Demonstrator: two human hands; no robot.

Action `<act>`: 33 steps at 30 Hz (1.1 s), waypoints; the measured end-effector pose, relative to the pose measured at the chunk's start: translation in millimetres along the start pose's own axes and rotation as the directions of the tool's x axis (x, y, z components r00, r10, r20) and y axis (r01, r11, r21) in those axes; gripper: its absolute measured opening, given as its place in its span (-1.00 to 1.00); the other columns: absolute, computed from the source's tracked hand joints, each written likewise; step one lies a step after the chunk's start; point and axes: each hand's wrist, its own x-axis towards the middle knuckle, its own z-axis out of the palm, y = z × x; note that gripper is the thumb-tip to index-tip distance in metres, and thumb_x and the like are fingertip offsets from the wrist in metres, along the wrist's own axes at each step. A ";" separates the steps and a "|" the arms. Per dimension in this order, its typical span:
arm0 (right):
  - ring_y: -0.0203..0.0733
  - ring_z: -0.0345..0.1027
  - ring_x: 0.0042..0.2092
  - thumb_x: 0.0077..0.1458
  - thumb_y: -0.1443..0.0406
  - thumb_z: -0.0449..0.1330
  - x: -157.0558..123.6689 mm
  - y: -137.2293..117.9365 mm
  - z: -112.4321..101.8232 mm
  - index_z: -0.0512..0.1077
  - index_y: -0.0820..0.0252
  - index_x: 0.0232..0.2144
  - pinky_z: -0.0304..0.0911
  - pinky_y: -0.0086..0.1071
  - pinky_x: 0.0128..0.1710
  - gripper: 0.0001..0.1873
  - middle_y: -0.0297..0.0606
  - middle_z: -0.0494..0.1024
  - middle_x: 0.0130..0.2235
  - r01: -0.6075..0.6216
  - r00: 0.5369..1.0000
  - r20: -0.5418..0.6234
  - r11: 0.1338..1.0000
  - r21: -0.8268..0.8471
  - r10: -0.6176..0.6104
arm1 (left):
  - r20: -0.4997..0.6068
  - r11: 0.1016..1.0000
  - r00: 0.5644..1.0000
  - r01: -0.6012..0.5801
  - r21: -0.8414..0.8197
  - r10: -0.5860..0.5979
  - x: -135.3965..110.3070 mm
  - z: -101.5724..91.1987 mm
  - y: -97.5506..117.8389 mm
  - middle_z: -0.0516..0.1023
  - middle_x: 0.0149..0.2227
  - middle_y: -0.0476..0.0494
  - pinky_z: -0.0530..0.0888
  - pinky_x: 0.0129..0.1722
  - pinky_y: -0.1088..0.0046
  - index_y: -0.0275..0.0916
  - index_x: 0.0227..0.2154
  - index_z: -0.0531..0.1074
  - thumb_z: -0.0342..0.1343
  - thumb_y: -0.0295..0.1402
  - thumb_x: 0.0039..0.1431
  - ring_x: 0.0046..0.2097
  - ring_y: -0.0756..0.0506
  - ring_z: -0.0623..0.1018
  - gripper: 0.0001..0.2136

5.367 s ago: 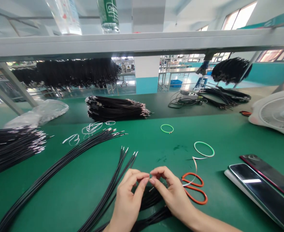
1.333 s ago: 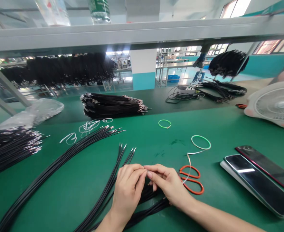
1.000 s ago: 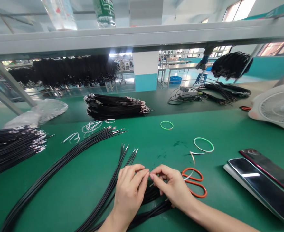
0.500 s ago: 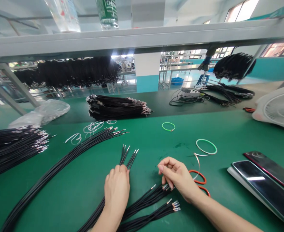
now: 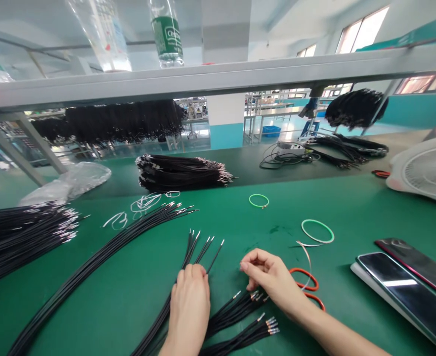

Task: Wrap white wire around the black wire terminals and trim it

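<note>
The left hand (image 5: pixel 190 309) lay near the front edge of the table (image 5: pixel 218 217), over a bunch of black wires (image 5: pixel 154 326). The wires' metal-tipped ends (image 5: pixel 199 247) fanned out just past its fingers (image 5: pixel 192 271). Those fingers were curled over the wires, but I could not tell whether they gripped them or only pressed on them.

The right hand (image 5: pixel 272 279) was just above a second bunch of black wires (image 5: pixel 236 311), with a third bunch (image 5: pixel 247 336) beside it toward the front edge. Its thumb and forefinger nearly met in a loose pinch, with nothing visible between them.

A long sweep of black wires (image 5: pixel 103 252) curved across the table from the front left toward its middle, ending near some white wires (image 5: pixel 146 202). A heap of black wires (image 5: pixel 21 230) sat at the left edge. Right of the right hand lay orange scissors (image 5: pixel 307 284), partly crossed by a white wire (image 5: pixel 306 259), with a green-and-white wire ring (image 5: pixel 317 231) beyond them. Two phones (image 5: pixel 399 282) lay near the right edge, and a white fan (image 5: pixel 425 168) stood in the far right corner.
</note>
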 end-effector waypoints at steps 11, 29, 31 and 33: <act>-0.42 0.28 -0.53 -0.14 0.07 0.36 -2.9 -1.2 17.9 0.43 0.31 -0.41 0.15 -0.53 -0.54 -0.59 -0.22 0.48 -0.31 -0.063 0.990 0.135 0.993 0.100 0.049 | 0.206 0.812 0.979 0.131 -0.568 -0.014 -11.7 -11.5 18.7 0.46 -0.32 -0.07 0.33 -0.37 0.41 -0.17 -0.26 0.31 -0.12 -0.30 0.31 -0.36 -0.06 0.50 -0.86; -0.41 0.23 -0.49 -0.04 0.09 0.33 -24.7 -10.4 6.3 0.49 0.30 -0.38 0.21 -0.48 -0.45 -0.65 -0.22 0.45 -0.34 -0.007 1.000 -0.026 0.992 0.130 0.010 | 0.069 0.599 0.993 -0.001 -0.801 0.094 -19.7 -13.6 41.9 0.48 -0.16 -0.11 0.44 -0.17 0.46 -0.15 -0.04 0.30 -0.12 -0.43 0.31 -0.17 -0.01 0.51 -0.79; -0.41 0.26 -0.46 -0.06 0.10 0.34 -28.7 -14.2 6.4 0.49 0.28 -0.39 0.26 -0.47 -0.44 -0.66 -0.20 0.43 -0.21 0.027 0.995 -0.100 0.988 0.153 -0.012 | 0.064 0.595 0.995 0.006 -0.804 0.077 -20.2 -16.7 41.8 0.47 -0.12 -0.08 0.46 -0.14 0.50 -0.12 0.00 0.26 -0.09 -0.43 0.30 -0.12 0.02 0.51 -0.76; -0.35 0.28 -0.40 -0.09 0.10 0.35 -33.5 -16.5 7.8 0.47 0.27 -0.42 0.31 -0.46 -0.43 -0.66 -0.21 0.41 -0.23 0.036 0.987 -0.158 0.985 0.171 -0.009 | 0.072 0.589 0.997 0.047 -0.807 0.019 -20.1 -20.3 41.4 0.48 -0.13 -0.05 0.48 -0.14 0.53 -0.10 0.01 0.25 -0.06 -0.42 0.29 -0.13 0.04 0.52 -0.75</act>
